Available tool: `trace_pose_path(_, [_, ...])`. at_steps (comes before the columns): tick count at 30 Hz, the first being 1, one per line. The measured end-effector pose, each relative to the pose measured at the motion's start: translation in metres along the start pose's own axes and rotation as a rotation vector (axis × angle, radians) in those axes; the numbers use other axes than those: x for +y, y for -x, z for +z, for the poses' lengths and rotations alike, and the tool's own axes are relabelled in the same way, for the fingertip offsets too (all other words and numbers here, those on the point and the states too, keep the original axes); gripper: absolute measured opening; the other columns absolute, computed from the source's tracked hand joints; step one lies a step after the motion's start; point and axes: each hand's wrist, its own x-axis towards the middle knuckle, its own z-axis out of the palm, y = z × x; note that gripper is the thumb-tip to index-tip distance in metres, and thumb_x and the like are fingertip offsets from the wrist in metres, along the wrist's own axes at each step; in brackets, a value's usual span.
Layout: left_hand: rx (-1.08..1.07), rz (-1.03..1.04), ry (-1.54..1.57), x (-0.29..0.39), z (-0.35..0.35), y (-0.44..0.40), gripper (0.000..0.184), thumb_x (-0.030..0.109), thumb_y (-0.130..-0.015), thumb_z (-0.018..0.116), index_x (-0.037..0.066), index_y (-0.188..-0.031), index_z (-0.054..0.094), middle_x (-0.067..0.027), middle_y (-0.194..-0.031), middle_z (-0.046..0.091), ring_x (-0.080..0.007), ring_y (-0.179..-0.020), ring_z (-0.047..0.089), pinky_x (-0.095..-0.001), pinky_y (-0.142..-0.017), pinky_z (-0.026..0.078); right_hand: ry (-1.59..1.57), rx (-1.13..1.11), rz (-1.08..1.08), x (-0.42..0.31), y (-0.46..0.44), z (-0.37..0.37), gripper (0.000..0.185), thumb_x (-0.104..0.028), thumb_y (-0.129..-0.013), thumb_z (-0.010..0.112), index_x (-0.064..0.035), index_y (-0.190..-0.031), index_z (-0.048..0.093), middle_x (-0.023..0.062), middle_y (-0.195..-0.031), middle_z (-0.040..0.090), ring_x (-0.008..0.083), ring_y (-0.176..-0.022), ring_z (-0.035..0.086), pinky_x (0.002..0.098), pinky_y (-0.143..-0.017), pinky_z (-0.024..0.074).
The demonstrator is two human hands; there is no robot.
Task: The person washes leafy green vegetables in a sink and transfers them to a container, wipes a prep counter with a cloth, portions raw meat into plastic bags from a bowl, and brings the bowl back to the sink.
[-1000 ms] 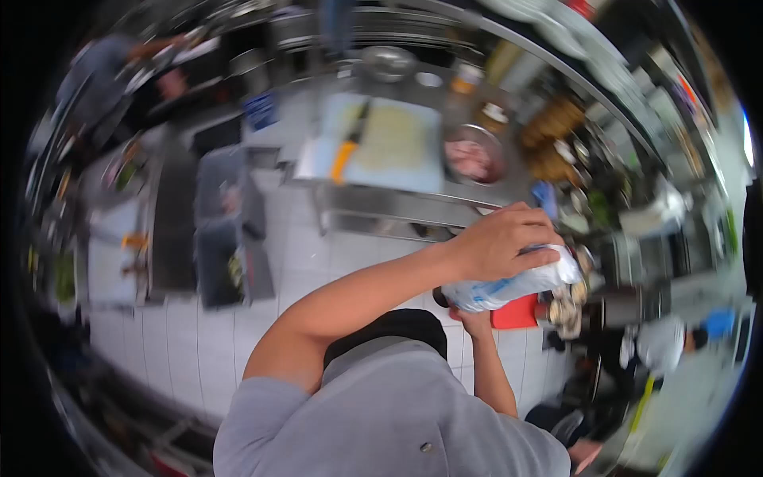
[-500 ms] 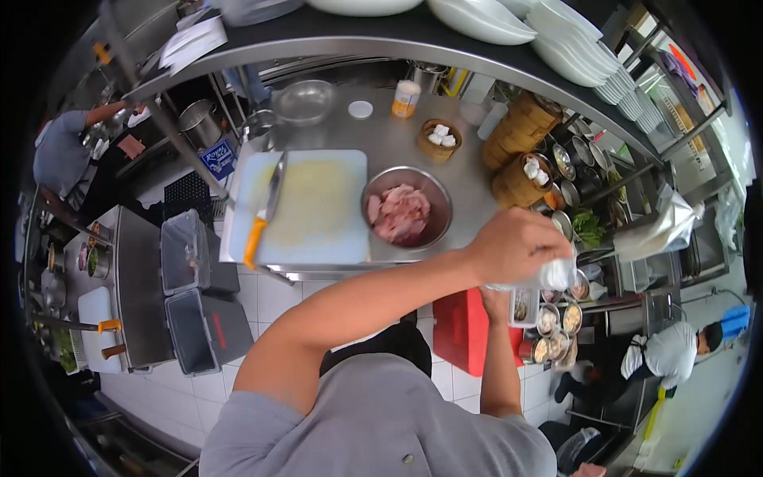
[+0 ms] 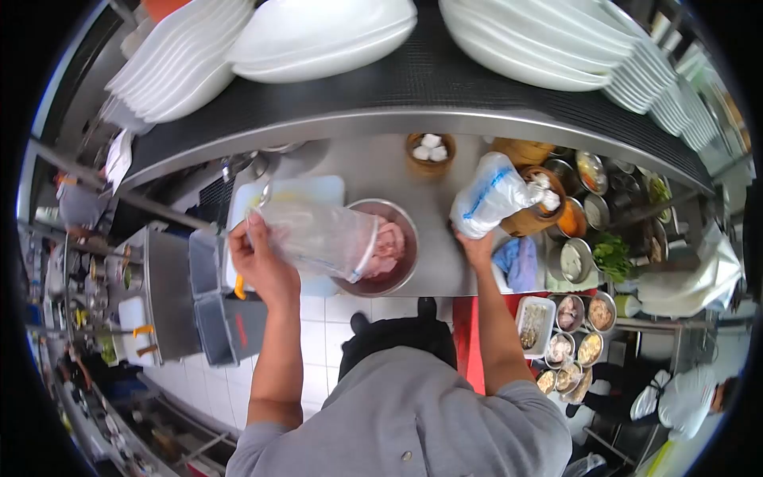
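Observation:
My left hand [image 3: 264, 258] pinches the end of a clear plastic bag [image 3: 318, 236], which hangs stretched over the cutting board. The bag's far edge lies over the metal bowl [image 3: 410, 262] and partly hides the raw meat [image 3: 389, 245] inside. On the right, my right hand [image 3: 475, 245] grips the lower end of a roll of plastic bags [image 3: 491, 197] with blue marking, above the steel counter [image 3: 433, 207]. The roll and the pulled bag look apart. Most of the white cutting board [image 3: 322, 191] shows behind the bag; the knife's yellow handle [image 3: 240, 286] peeks out below my left hand.
A shelf [image 3: 429, 119] with stacked white plates [image 3: 548, 48] crosses above the counter. Bamboo steamers [image 3: 429, 159], a blue cloth [image 3: 518, 262] and several ingredient containers [image 3: 575, 261] stand around. A red box [image 3: 469, 338] is below. A co-worker [image 3: 675, 401] is at the far right.
My left hand has moved from the roll on the right across to the left, with a bag now in it. My right hand has raised the roll over the counter. The view has shifted.

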Motion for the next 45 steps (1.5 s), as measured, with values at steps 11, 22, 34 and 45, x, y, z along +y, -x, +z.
trace_pose_path(11, [0.242,-0.909,0.497,-0.172,-0.178,-0.060,0.028,0.018,-0.102,0.052,0.004,-0.125,0.053,-0.0096,-0.118,0.063,-0.0236,-0.108,0.062,-0.0368,-0.098,0.050,-0.044,0.029,-0.024,-0.020,0.002,0.024,0.075,-0.013,-0.077,0.085,0.0022,-0.135,0.040,0.0133,-0.125,0.058,0.0236,-0.113,0.057,0.0358,-0.100,0.0437])
trace_pose_path(22, [-0.340,0.474,-1.226,-0.178,-0.217,-0.031,0.030,0.011,-0.086,0.068,0.004,-0.114,0.059,-0.0153,-0.111,0.058,-0.0359,-0.103,0.053,-0.0443,-0.090,0.042,0.415,0.024,-0.241,-0.157,0.115,0.113,0.029,-0.001,-0.088,0.064,-0.0031,-0.116,0.063,0.0105,-0.103,0.065,0.0196,-0.091,0.064,0.0310,-0.082,0.0514])
trace_pose_path(34, [-0.703,0.003,-0.859,-0.121,-0.191,0.001,0.032,0.001,-0.085,0.060,0.003,-0.116,0.055,-0.0176,-0.110,0.060,-0.0371,-0.082,0.060,-0.0448,-0.075,0.049,0.848,-0.909,-0.234,-0.128,-0.028,0.181,0.038,-0.002,-0.082,0.063,-0.0118,-0.118,0.063,0.0170,-0.104,0.069,0.0351,-0.096,0.066,0.0403,-0.087,0.0519])
trace_pose_path(45, [-0.566,-0.115,-0.789,-0.068,-0.115,-0.009,0.043,-0.006,-0.076,0.057,0.000,-0.118,0.065,-0.0246,-0.121,0.060,-0.0400,-0.091,0.065,-0.0445,-0.079,0.054,-0.475,-0.677,0.601,-0.160,0.002,0.173,0.020,-0.017,-0.097,0.061,-0.0050,-0.113,0.065,0.0095,-0.110,0.069,0.0175,-0.096,0.065,0.0302,-0.082,0.0551])
